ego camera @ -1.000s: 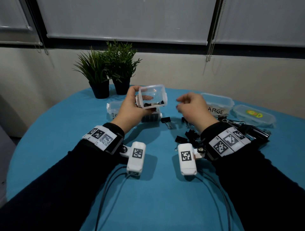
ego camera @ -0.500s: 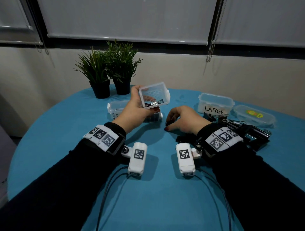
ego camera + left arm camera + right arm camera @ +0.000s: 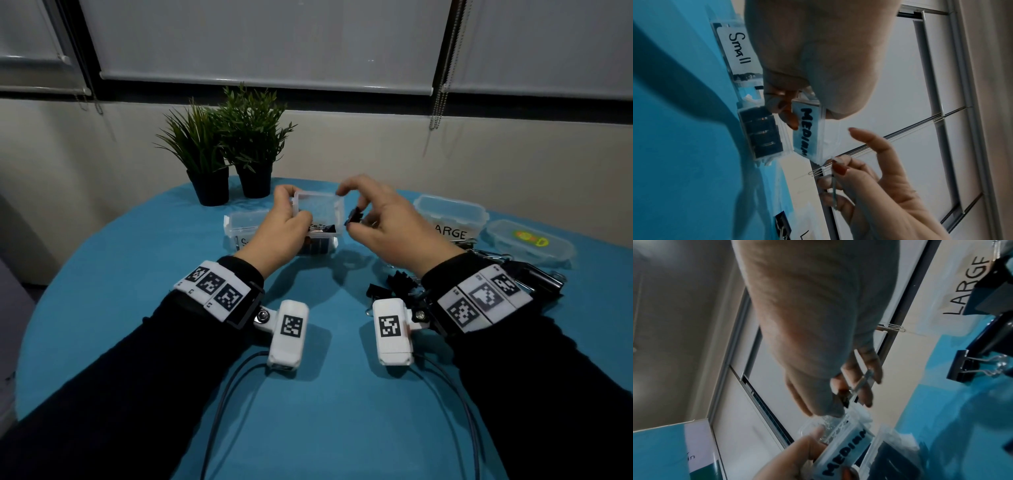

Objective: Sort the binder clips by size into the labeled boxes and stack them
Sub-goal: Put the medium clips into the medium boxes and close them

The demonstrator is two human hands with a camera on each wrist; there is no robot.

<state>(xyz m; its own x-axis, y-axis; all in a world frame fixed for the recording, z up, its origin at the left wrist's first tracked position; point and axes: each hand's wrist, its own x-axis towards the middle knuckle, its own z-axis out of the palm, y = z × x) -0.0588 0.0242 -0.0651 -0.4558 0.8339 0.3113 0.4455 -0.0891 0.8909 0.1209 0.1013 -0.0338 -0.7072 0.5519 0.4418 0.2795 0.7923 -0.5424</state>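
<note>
My left hand [image 3: 286, 224] grips the clear MEDIUM box [image 3: 319, 213] and holds it tilted above the table; the label [image 3: 807, 132] reads MEDIUM and several black clips lie inside. My right hand [image 3: 370, 219] pinches a black binder clip [image 3: 355, 216] right at the box's right edge; its wire handle [image 3: 860, 384] shows between the fingers. Below the raised box sits another clear box [image 3: 761, 134] holding black clips. The Small box [image 3: 244, 224] is to its left, the LARGE box [image 3: 449, 216] to the right.
Loose black binder clips [image 3: 399, 282] lie under my right wrist, bigger ones [image 3: 534, 277] by the right sleeve. A lidded box with a sticker [image 3: 529, 241] sits far right. Two potted plants [image 3: 233, 154] stand at the table's back edge.
My right hand went down to the loose clips, picked one up and rose to the box's right edge. The left hand kept the box raised, tilting it slightly.
</note>
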